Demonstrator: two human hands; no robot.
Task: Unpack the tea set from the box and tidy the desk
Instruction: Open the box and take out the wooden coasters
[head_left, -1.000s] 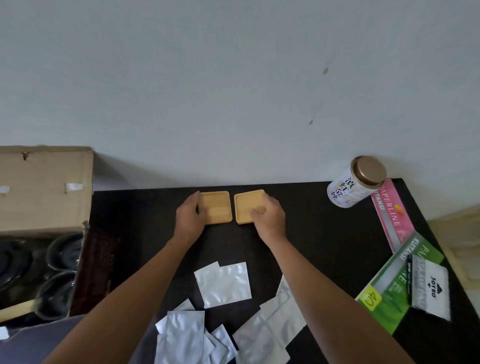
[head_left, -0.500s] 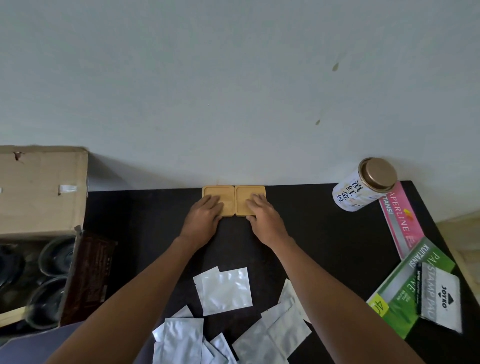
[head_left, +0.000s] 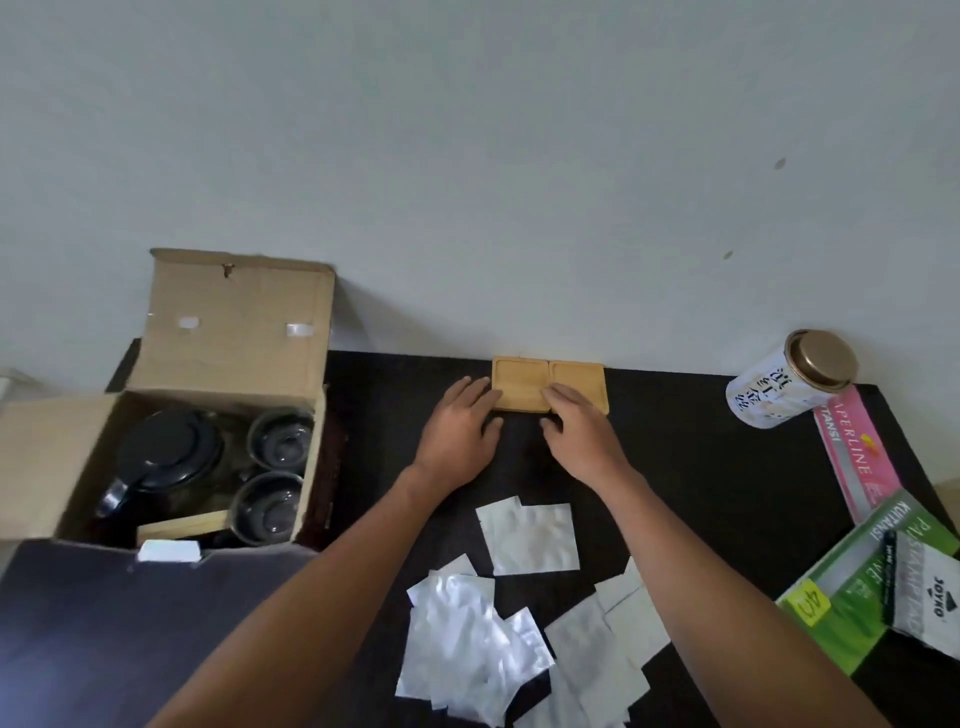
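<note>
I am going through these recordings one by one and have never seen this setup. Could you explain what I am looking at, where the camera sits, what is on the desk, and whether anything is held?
There is no machine here. A person wears one wide-angle camera on the head, looking forward and down, so the two arms reaching in from below are the person's own.

The left hand and right hand rest flat on two wooden coasters, which lie side by side against the wall. Neither hand has a closed grip on anything.

On the dark desk stands an open cardboard box with a black teapot and two cups inside. Silver foil packets lie scattered in front. To the right are a white tin with a gold lid and some pink and green packages.
</note>
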